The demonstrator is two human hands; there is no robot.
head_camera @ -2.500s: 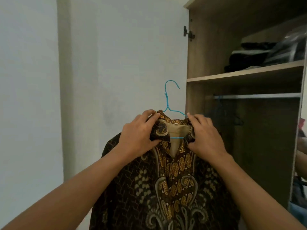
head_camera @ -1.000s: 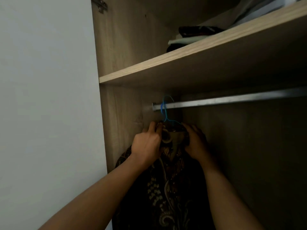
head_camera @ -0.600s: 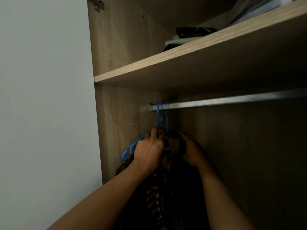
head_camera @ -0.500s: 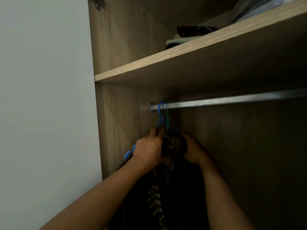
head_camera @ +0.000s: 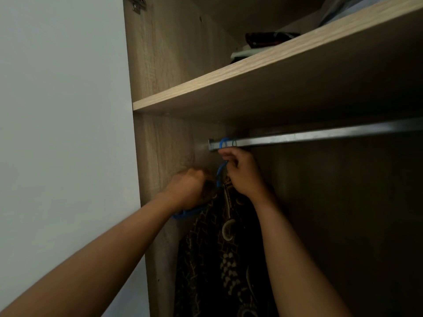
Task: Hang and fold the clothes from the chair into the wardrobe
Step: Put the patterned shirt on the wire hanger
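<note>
The right hand point(head_camera: 243, 173) pinches a blue plastic hanger's neck point(head_camera: 221, 171) under the steel wardrobe rail point(head_camera: 320, 136) — at its 8 o'clock, the left hand point(head_camera: 187, 187) is fisted on the brown batik shirt's point(head_camera: 219, 255) collar.

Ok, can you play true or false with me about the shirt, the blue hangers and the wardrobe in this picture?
1. The patterned shirt hangs below the metal rail. True.
2. The rail is above the wooden shelf. False: it runs under the shelf.
3. The right hand is up by the blue hanger, just under the rail. True.
4. The hanger hooks sit at the rail's right end. False: they are at its left end, by the side wall.
5. The shelf holds nothing. False: folded clothes lie on it.
6. The left hand is lower than the right. True.
</note>
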